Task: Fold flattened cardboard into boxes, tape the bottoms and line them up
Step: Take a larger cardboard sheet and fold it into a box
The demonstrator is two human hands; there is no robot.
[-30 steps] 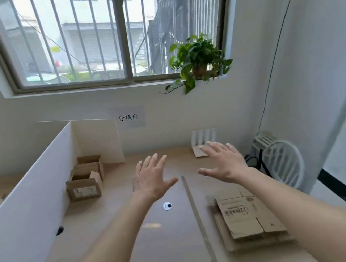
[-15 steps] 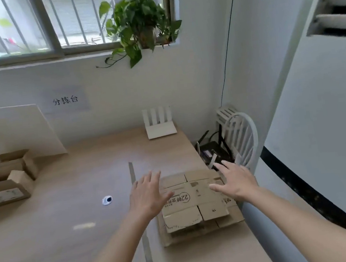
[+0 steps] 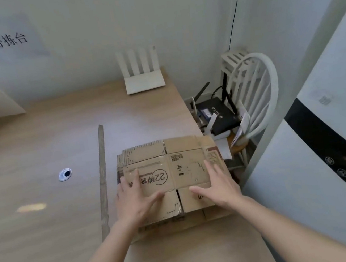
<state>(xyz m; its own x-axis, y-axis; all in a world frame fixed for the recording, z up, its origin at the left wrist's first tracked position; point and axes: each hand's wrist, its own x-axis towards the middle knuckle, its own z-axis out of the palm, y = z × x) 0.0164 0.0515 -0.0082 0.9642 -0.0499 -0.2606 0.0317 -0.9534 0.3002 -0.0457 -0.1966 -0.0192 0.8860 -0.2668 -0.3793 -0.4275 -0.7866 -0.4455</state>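
A stack of flattened brown cardboard boxes [image 3: 177, 152] lies near the right edge of the wooden table [image 3: 48, 224]. The top sheet [image 3: 184, 171] carries a printed circle with "22" and a barcode. My left hand [image 3: 135, 199] rests flat on the sheet's left side, fingers spread and straight. My right hand [image 3: 215, 185] lies flat on its right side, thumb pointing inward. Neither hand curls round the cardboard. A small white and black tape roll [image 3: 65, 174] sits on the table to the left of the stack.
A long thin strip [image 3: 103, 177] runs across the table just left of the stack. A white router [image 3: 143, 75] stands at the back against the wall. Off the table's right edge are a white fan [image 3: 254, 89], a black router [image 3: 216, 114] and a white appliance [image 3: 329, 154].
My view has swung down and right toward the stack. Both hands have moved from the air onto the top cardboard sheet and now lie flat on it.
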